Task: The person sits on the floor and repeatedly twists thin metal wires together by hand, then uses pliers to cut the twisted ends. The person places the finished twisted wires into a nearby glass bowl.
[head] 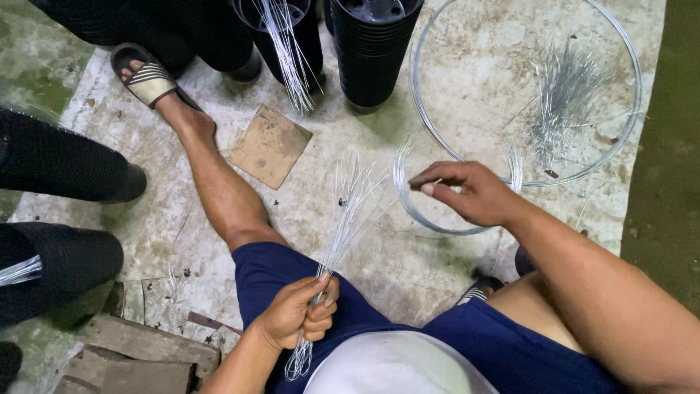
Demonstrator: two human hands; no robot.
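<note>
My left hand (pixel 299 312) is closed around a bundle of thin cut wire pieces (pixel 348 211) that fans out upward over my left leg. My right hand (pixel 467 191) pinches a small coil of shiny wire (pixel 408 201) that loops below and behind it. A large wire hoop (pixel 526 87) lies on the concrete beyond my right hand, with a loose pile of short wire pieces (pixel 565 98) inside it.
Stacks of black plastic pots (pixel 372 51) stand at the top, one pot holding more wire pieces (pixel 288 51). More black pot stacks (pixel 62 164) lie at the left. A brown square tile (pixel 270 144) lies by my sandalled left foot (pixel 149 80). Bricks (pixel 138 357) sit bottom left.
</note>
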